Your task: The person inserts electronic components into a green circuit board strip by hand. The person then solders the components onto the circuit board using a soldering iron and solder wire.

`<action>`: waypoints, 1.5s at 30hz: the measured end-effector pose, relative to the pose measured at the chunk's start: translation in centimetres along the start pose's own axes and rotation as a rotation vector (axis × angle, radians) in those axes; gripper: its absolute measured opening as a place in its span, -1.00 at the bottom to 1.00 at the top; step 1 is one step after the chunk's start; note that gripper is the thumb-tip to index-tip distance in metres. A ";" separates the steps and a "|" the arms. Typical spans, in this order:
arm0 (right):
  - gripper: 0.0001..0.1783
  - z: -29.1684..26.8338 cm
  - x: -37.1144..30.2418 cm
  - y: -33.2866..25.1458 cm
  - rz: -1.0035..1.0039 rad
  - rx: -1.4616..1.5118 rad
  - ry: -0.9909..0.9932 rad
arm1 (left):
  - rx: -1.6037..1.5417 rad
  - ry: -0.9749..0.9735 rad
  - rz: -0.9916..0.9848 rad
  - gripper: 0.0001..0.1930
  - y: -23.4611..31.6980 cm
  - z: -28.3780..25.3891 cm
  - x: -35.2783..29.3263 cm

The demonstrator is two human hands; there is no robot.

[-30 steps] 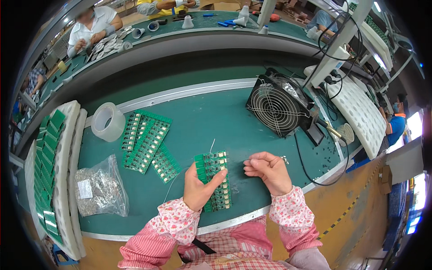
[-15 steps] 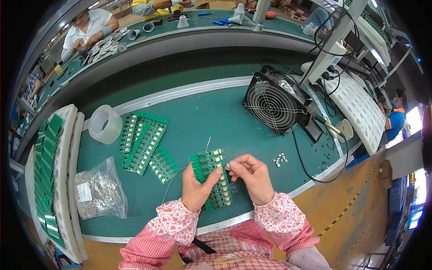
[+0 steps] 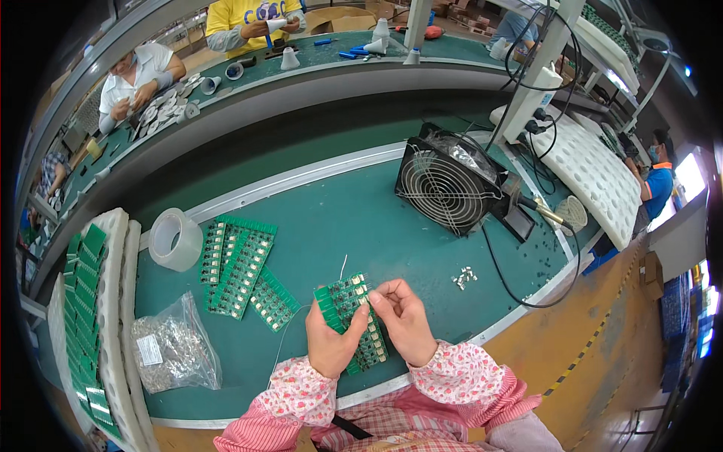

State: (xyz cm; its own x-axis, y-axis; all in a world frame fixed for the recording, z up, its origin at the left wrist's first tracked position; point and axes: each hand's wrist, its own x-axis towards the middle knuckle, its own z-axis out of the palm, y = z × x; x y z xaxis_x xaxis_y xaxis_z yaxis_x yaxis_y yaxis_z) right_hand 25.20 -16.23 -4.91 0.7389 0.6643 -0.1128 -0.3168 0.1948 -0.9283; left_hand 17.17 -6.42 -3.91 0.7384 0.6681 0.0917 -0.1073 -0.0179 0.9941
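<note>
Low over the bench, my left hand (image 3: pixel 331 345) grips a green circuit board panel (image 3: pixel 374 349) carrying rows of small white parts. Its thumb lies across the panel's face. My right hand (image 3: pixel 407 325) is closed in a pinch at the panel's upper right edge; the fingertips mostly hide the small white connector there. Thin solder wire (image 3: pixel 344 266) sticks up behind the panel. Further right lies a little heap of loose white connectors (image 3: pixel 465 278). More circuit board panels (image 3: pixel 245 267) overlap on the bench to the left of my hands.
A tape roll (image 3: pixel 175 239) and a clear bag of small metal parts (image 3: pixel 175 345) lie at left, beside a foam tray (image 3: pixel 113 316) of boards. At right stand a black fan (image 3: pixel 444 188), a soldering iron (image 3: pixel 546 211) and its cable. Co-workers sit across the far bench.
My right fingertips have moved left from just beside the panel onto its edge, covering the white connector that showed between them. The whole view has shifted slightly.
</note>
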 end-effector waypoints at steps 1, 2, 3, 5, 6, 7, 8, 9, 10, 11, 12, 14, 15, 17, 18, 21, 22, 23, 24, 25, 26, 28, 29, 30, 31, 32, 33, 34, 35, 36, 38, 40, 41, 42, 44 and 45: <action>-0.87 -0.1 -0.1 0.1 0.000 0.005 -0.002 | 0.006 -0.001 0.016 -0.72 0.1 0.1 -0.1; -0.86 -0.1 -0.1 0.1 -0.009 0.014 -0.003 | 0.005 -0.011 0.014 -0.72 0.2 0.2 0.0; -0.86 -0.2 -0.1 0.1 -0.012 0.018 0.008 | 0.011 -0.044 0.006 -0.70 0.5 0.3 0.1; -0.85 -0.5 -0.1 0.1 -0.076 0.013 0.028 | 0.017 -0.095 -0.005 -0.69 0.6 0.5 0.1; -0.85 -0.5 0.0 -0.1 -0.088 0.014 0.050 | 0.033 -0.126 0.037 -0.67 0.5 0.6 0.3; -0.83 -0.3 0.0 -0.2 -0.077 0.062 0.062 | 0.046 -0.162 0.078 -0.66 0.4 0.7 0.4; -0.81 -0.4 0.0 -0.4 -0.069 0.109 0.074 | -0.028 -0.152 -0.017 -0.66 0.7 0.8 0.4; -0.81 -0.7 0.1 -0.4 -0.082 0.109 0.091 | -0.031 -0.173 -0.012 -0.66 0.7 0.8 0.5; -0.79 -1.1 0.3 -0.4 -0.056 0.103 0.071 | -0.108 -0.140 -0.099 -0.66 0.5 0.8 0.5; -0.76 -1.5 0.3 -0.5 -0.029 0.097 0.050 | -0.183 -0.106 -0.186 -0.66 0.5 0.7 0.6; -0.76 -1.9 0.1 -0.8 -0.089 -0.006 0.110 | -0.188 -0.118 -0.182 -0.66 0.4 0.6 0.8; -0.77 -3.9 -0.5 -2.2 -0.311 -0.463 0.200 | -0.254 -0.049 -0.223 -0.68 0.1 0.0 0.8; -0.78 -5.3 -0.8 -3.0 -0.530 -0.918 0.282 | -0.286 -0.009 -0.245 -0.69 0.0 -0.1 0.7; -0.78 -8.4 -1.1 -4.2 -0.709 -1.299 0.408 | -0.304 -0.005 -0.265 -0.73 0.1 -0.1 0.8; -0.78 -9.7 -1.2 -4.6 -0.705 -1.302 0.407 | -0.303 -0.032 -0.286 -0.74 0.0 0.0 0.8; -0.79 -11.6 -0.7 -5.0 -0.644 -1.448 0.362 | -0.285 -0.063 -0.283 -0.77 0.0 0.1 1.3; -0.81 -11.8 -0.7 -5.1 -0.641 -1.474 0.330 | -0.273 -0.075 -0.267 -0.78 0.1 -0.1 0.9; -0.84 -11.9 -0.7 -5.2 -0.638 -1.498 0.296 | -0.266 -0.071 -0.291 -0.78 0.2 -0.1 0.6; -0.86 -11.7 -0.1 -5.5 -0.694 -1.499 0.296 | -0.287 -0.088 -0.301 -0.78 0.1 0.0 1.1; -0.86 -11.3 -0.1 -5.3 -0.697 -1.486 0.280 | -0.308 -0.105 -0.308 -0.79 -0.1 0.0 1.2; -0.86 -10.9 -0.3 -5.1 -0.705 -1.391 0.295 | -0.301 -0.102 -0.298 -0.80 -0.1 -0.1 1.0; -0.86 -9.9 -0.4 -5.1 -0.713 -1.181 0.306 | -0.302 -0.098 -0.286 -0.80 0.0 0.1 0.9; -0.86 -9.2 -0.5 -5.4 -0.726 -1.177 0.290 | -0.305 -0.114 -0.283 -0.80 0.1 0.2 0.9; -0.85 -8.4 -0.7 -5.5 -0.658 -1.141 0.228 | -0.295 -0.116 -0.281 -0.81 -0.1 0.0 0.8; -0.85 -7.7 -0.7 -5.5 -0.589 -1.107 0.166 | -0.295 -0.102 -0.272 -0.81 -0.4 -0.2 0.7; -0.82 -7.2 -0.6 -5.4 -0.559 -1.085 0.120 | -0.291 -0.104 -0.258 -0.82 -0.7 -0.4 0.7; -0.82 -6.8 -0.4 -5.4 -0.566 -1.087 0.107 | -0.292 -0.109 -0.247 -0.82 -0.7 -0.3 0.6; -0.81 -6.3 -0.1 -5.3 -0.549 -1.033 0.086 | -0.287 -0.109 -0.248 -0.82 -0.5 -0.3 0.6; -0.80 -5.8 0.2 -5.2 -0.531 -0.979 0.064 | -0.292 -0.096 -0.243 -0.82 -0.5 -0.4 0.6; -0.79 -5.4 0.4 -5.0 -0.528 -0.965 0.058 | -0.307 -0.105 -0.251 -0.82 -0.5 -0.4 0.7; -0.80 -4.9 0.7 -4.9 -0.524 -0.989 0.023 | -0.330 -0.102 -0.253 -0.83 -0.3 -0.3 0.8; -0.81 -4.7 0.9 -4.7 -0.520 -1.014 -0.011 | -0.340 -0.117 -0.267 -0.82 0.0 -0.2 0.8; -0.82 -4.5 1.0 -4.5 -0.485 -0.992 -0.001 | -0.347 -0.101 -0.258 -0.82 0.0 -0.2 0.8; -0.83 -4.5 1.0 -4.3 -0.447 -0.971 0.013 | -0.340 -0.116 -0.250 -0.82 -0.3 -0.2 0.9; -0.84 -4.3 1.2 -3.9 -0.365 -0.922 0.022 | -0.333 -0.145 -0.227 -0.80 -0.4 -0.4 1.1; -0.85 -4.2 1.2 -3.8 -0.281 -0.870 0.050 | -0.344 -0.135 -0.221 -0.80 -0.3 -0.4 1.1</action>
State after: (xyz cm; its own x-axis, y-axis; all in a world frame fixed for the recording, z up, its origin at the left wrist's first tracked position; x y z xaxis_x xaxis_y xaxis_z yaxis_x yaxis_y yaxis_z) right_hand 29.79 -19.20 -3.00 0.7521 0.6391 0.1608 0.4234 -0.2815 -0.8611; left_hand 17.75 -5.36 -4.12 0.8466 0.5242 -0.0917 -0.1357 0.3792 0.9153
